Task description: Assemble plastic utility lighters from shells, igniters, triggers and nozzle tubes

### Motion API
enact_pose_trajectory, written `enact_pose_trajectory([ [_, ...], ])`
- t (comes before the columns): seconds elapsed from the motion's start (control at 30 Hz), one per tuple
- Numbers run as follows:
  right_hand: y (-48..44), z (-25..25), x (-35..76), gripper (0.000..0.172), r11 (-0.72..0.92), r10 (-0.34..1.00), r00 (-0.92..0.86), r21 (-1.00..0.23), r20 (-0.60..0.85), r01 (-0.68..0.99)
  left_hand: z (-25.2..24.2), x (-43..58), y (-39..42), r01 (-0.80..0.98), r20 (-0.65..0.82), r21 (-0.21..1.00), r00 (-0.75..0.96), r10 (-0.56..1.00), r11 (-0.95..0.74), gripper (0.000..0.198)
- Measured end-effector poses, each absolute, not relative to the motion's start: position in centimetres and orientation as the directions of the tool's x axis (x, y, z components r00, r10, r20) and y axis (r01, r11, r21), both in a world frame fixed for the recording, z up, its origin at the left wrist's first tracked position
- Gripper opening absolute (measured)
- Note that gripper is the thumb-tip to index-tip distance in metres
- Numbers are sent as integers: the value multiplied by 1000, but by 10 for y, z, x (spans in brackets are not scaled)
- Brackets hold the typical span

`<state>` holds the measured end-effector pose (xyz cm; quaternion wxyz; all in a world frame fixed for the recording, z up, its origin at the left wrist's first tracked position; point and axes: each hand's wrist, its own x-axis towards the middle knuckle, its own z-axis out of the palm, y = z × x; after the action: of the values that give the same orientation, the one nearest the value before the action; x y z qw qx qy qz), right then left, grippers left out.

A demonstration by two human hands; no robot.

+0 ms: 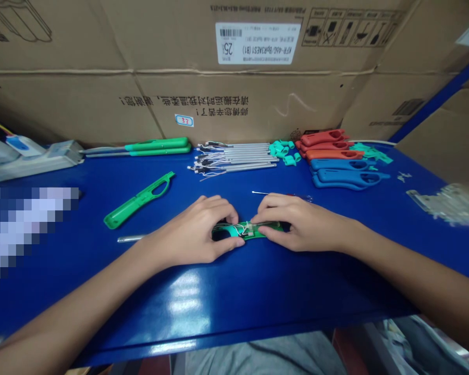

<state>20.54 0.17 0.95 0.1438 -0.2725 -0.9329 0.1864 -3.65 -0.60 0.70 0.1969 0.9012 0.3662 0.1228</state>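
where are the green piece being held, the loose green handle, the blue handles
green piece (257, 234): head view, exposed middle strip
loose green handle (133, 205): head view, mid body
blue handles (338, 180): head view, nearer one's body

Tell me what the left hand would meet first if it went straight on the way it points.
The right hand: the left hand points rightward along the green casing both pinch, and the two nearly touch over its white wires. Depth seems equal.
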Motion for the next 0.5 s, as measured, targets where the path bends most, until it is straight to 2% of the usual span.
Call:
enact_pose_trajectory([
  [0.5, 6, 14, 209, 22, 763, 569, -817, -432, 95, 481, 3, -39, -5, 593, 96, 437, 717, 690, -677, 23],
])
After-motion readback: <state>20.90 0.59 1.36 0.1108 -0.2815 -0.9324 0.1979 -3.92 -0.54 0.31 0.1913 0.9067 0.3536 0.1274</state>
